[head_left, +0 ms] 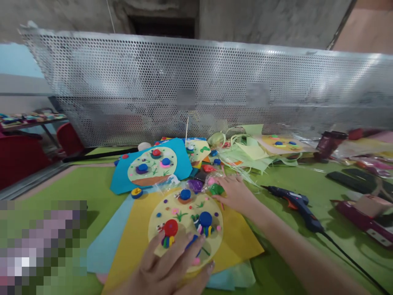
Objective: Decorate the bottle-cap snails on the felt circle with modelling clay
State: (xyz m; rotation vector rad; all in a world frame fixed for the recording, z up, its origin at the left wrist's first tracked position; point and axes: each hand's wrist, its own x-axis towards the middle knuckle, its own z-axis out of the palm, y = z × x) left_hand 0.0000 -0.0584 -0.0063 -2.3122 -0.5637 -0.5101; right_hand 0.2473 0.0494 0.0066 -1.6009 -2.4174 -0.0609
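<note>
Yellow card (132, 229), near centre, lay under your left hand (166, 262), spread apart; your right hand (235, 194) was beside the green lump (216, 189), far side (its closure indiscernible). Steadying called for light pressure, clear of raised decorations (205, 219).

Glue gun (310, 217) is lying on the table (82, 180), right of the nearer card (184, 213); mesh panel (221, 73) is standing behind.
</note>
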